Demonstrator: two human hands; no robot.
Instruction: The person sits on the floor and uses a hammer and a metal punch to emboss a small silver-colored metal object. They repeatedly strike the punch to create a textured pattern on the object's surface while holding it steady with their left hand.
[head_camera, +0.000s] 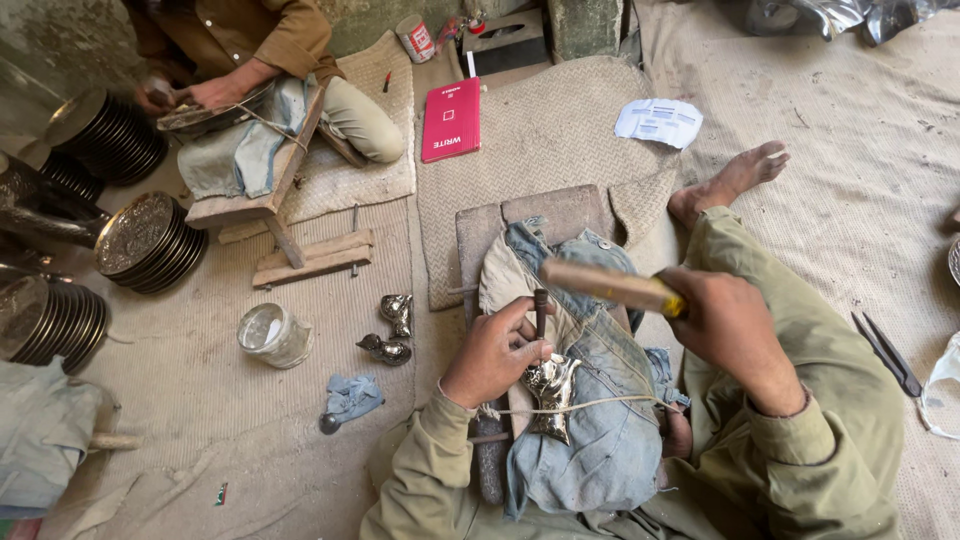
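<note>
A: Floor (820, 200) is all woven matting. Wearer sits on it, wooden block (560, 215) padded with denim cloth (600, 440) between the legs. Second person (250, 40) at top left, bent over a similar bench (270, 205), hands on a round dish. Keep those apart from the wearer's.

B: Stock around?

A: Stacks of embossed metal plates (140, 240) at left, red notebook (452, 118) on the mat, glass jar (272, 335), shears (885, 350) far right.

B: Workpiece?

A: Small silver metal piece (552, 385) on the denim, tied down by a cord (590, 405) across it. Two like pieces (392, 330) lie loose near the jar.

B: Hands?

A: Left hand (490, 352) pinches a dark punch (541, 310), upright, tip on the piece. Right hand (725, 320) is wrapped around a hammer handle (610, 285), raised above the punch, not touching it.

B: Progress?

A: My read: mid-chasing. Piece already carries relief, but I can't tell how much surface is left. Pieces by the jar look shaped; finished or waiting, unclear.
</note>
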